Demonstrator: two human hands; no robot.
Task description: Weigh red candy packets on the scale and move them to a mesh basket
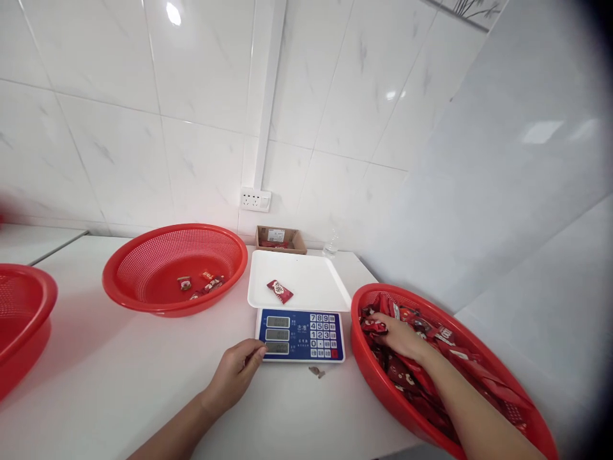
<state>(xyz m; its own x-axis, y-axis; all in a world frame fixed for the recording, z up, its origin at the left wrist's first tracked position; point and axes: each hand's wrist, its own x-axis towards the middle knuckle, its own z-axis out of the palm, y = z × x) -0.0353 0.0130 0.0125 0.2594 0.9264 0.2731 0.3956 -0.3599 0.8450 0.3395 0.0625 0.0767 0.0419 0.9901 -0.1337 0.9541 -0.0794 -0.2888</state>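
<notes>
My left hand (237, 370) is closed at the lower left corner of a blue and white digital scale (299, 335), its fingertips by the lowest display and nothing visible in them. On the scale's white tray (306, 271) lies one small red wrapped snack packet (280, 292). My right hand (400, 333) reaches into a red plastic basket (373, 383) at the right, which is heaped with red and dark wrapped packets (453, 348). Its fingers are closed around a red snack packet (374, 327) near the basket's left wall.
Another red basket (143, 262) at the left holds a few small packets (208, 287). Part of a further red basket (29, 319) shows at the left edge. Behind the scale stand an open cardboard box (280, 241) and a clear plastic container (331, 243), before a tiled wall with a socket (255, 199).
</notes>
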